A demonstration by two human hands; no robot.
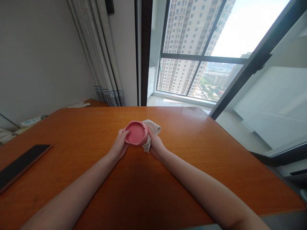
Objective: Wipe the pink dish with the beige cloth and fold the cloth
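Observation:
A pink ashtray (136, 133) with a notched rim is held tilted above the brown table, its hollow facing me. My left hand (119, 144) is closed on its left side, the thumb over the rim. On the opposite side, my right hand (155, 143) is closed around a light beige cloth (153, 125) and presses it against the ashtray's outer wall. One part of the cloth sticks out behind the fingers and another hangs below the ashtray. The fingers under the ashtray are mostly hidden.
The wooden table (192, 147) spans the view. At its left lies a long dark board (22, 163) with a reddish edge. A white power strip (31, 122) is beyond the left edge. Behind stand a grey curtain (105, 57) and a window (199, 57).

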